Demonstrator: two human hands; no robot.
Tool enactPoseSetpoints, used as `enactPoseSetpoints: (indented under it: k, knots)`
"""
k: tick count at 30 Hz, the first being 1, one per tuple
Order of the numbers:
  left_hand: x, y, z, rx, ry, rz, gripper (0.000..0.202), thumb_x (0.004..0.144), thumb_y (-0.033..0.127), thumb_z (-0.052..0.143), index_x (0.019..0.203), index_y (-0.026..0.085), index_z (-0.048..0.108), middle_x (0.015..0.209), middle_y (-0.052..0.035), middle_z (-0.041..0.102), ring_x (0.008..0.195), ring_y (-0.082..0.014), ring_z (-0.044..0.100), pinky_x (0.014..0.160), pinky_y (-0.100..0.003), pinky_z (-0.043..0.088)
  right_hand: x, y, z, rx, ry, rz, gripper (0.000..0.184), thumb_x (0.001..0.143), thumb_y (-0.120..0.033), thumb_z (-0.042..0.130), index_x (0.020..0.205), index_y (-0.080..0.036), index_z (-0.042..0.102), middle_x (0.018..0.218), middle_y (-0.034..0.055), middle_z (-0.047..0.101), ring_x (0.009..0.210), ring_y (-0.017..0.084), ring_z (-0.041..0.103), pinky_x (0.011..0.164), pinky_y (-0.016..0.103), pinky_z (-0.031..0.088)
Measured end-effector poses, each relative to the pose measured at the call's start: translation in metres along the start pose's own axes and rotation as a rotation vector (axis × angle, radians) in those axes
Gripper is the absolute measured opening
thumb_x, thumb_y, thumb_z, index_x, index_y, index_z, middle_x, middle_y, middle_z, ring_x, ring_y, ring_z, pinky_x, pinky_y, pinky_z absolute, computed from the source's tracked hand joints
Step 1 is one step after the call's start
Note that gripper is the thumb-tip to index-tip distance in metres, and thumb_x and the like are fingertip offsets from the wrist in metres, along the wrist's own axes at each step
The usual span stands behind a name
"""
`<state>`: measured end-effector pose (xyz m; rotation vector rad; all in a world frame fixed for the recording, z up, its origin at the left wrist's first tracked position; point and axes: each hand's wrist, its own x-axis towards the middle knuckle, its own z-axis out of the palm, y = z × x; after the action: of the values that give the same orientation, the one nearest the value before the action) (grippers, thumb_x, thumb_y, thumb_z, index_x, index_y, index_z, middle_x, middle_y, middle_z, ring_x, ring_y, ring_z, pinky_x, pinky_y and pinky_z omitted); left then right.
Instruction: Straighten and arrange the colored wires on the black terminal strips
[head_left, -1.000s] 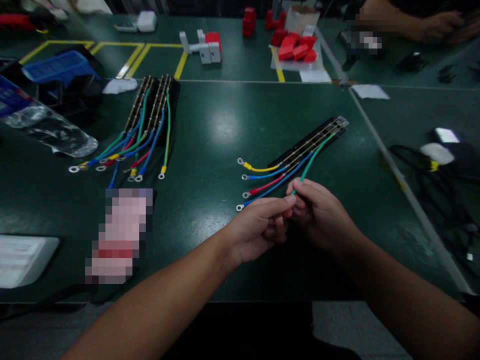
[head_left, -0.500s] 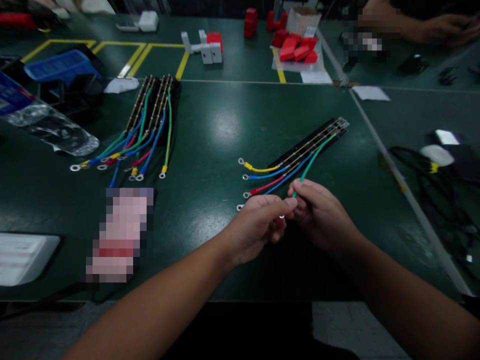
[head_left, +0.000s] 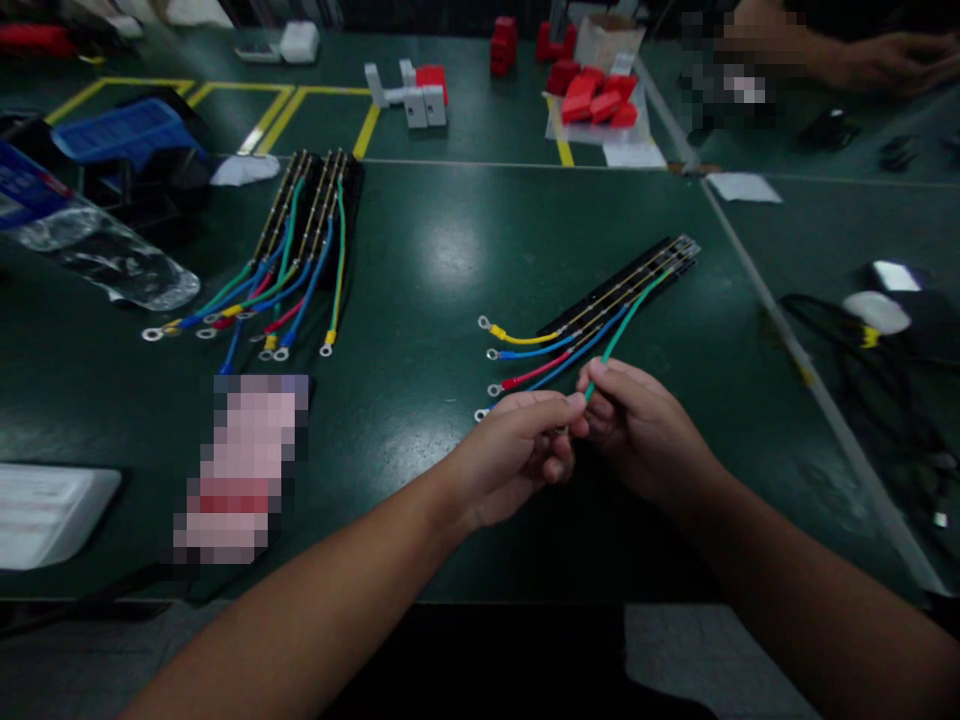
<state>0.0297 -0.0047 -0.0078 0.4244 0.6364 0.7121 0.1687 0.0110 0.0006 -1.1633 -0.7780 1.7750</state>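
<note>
A black strip point(head_left: 651, 264) lies slanted on the green table point(head_left: 450, 250), with yellow, blue, red and green wires running out of it toward me. My right hand point(head_left: 637, 425) pinches the near end of the green wire point(head_left: 626, 318). My left hand point(head_left: 514, 455) meets it fingertip to fingertip and grips the same wire end, whose tip is hidden between the fingers. The yellow wire point(head_left: 517, 338), a blue wire point(head_left: 525, 352) and the red wire point(head_left: 529, 376) lie loose on the table just left of my hands, each ending in a ring lug.
A stack of similar wired strips point(head_left: 300, 240) lies at the left. A plastic bottle point(head_left: 97, 255) and blue tray point(head_left: 120, 130) sit far left, red blocks point(head_left: 596, 100) at the back, black cables point(head_left: 885, 380) at the right. Another person's hand point(head_left: 877, 50) is top right.
My two hands have stayed together on the green wire's end, with small finger movements only. The strip and the other wires have not moved.
</note>
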Motion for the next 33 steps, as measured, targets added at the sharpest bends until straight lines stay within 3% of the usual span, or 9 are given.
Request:
enactPoseSetpoints:
  k: [3,10,12,16,21,26,29,33]
  knots:
    - [0.0,-0.002,0.0,0.08,0.011,0.065,0.025,0.081,0.034,0.059,0.07,0.013,0.054,0.052,0.0051,0.045,0.04,-0.0024,0.041,0.038,-0.014,0.027,0.0,0.0,0.0,0.007,-0.01,0.003,0.021,0.085,-0.029,0.053,0.067,-0.018,0.053,0.05,-0.0049,0.034,0.045,0.007,0.035,0.045,0.02,0.032]
    - [0.001,0.001,0.0,0.046,-0.035,0.002,0.023,0.083,0.031,0.055,0.07,0.013,0.053,0.049,0.0074,0.041,0.037,-0.0013,0.037,0.039,-0.014,0.027,0.0,-0.001,0.0,-0.011,-0.001,0.014,0.023,0.084,-0.03,0.056,0.065,-0.018,0.048,0.05,-0.0056,0.034,0.045,0.007,0.035,0.045,0.02,0.031]
    - [0.001,0.0,0.0,0.195,0.041,0.082,0.025,0.083,0.034,0.055,0.068,0.014,0.052,0.049,0.007,0.043,0.037,-0.0023,0.038,0.038,-0.014,0.027,0.001,0.0,0.0,-0.011,-0.015,0.013,0.025,0.082,-0.031,0.058,0.064,-0.018,0.046,0.051,-0.0057,0.035,0.045,0.007,0.035,0.045,0.02,0.031]
    - [-0.004,-0.002,0.004,0.706,0.275,0.315,0.032,0.085,0.042,0.051,0.065,0.017,0.051,0.047,0.0047,0.049,0.036,-0.0057,0.043,0.038,-0.018,0.028,0.002,0.004,-0.002,-0.008,-0.034,-0.013,0.028,0.08,-0.032,0.061,0.064,-0.018,0.044,0.052,-0.0065,0.035,0.046,0.006,0.032,0.044,0.019,0.028]
    - [-0.009,-0.005,0.003,1.223,0.451,0.68,0.029,0.082,0.043,0.057,0.067,0.017,0.057,0.052,0.0033,0.052,0.048,-0.0073,0.044,0.052,-0.021,0.032,0.003,0.004,-0.002,-0.036,0.017,0.006,0.025,0.08,-0.035,0.063,0.07,-0.017,0.049,0.051,-0.0066,0.039,0.044,0.004,0.033,0.042,0.017,0.025]
    - [-0.007,-0.004,-0.011,1.692,0.496,0.888,0.026,0.086,0.037,0.051,0.072,0.018,0.06,0.064,-0.0019,0.057,0.061,-0.0131,0.046,0.06,-0.028,0.03,0.006,0.006,-0.004,-0.021,-0.038,-0.014,0.023,0.079,-0.033,0.064,0.071,-0.016,0.05,0.05,-0.0071,0.04,0.045,0.004,0.032,0.045,0.018,0.026]
    - [-0.006,0.001,-0.017,1.82,0.597,0.99,0.025,0.085,0.037,0.051,0.072,0.018,0.061,0.066,-0.0033,0.057,0.068,-0.017,0.046,0.067,-0.032,0.033,0.008,0.006,-0.004,0.008,-0.067,-0.017,0.023,0.08,-0.032,0.061,0.069,-0.017,0.048,0.053,-0.0063,0.042,0.046,0.005,0.033,0.046,0.02,0.026]
    - [-0.004,0.007,-0.017,1.794,0.788,1.06,0.022,0.081,0.038,0.056,0.073,0.019,0.063,0.076,-0.0058,0.054,0.079,-0.021,0.046,0.076,-0.037,0.035,0.007,0.005,-0.002,0.013,-0.007,0.017,0.014,0.078,-0.029,0.061,0.076,-0.017,0.052,0.055,-0.0059,0.044,0.048,0.006,0.035,0.047,0.02,0.027]
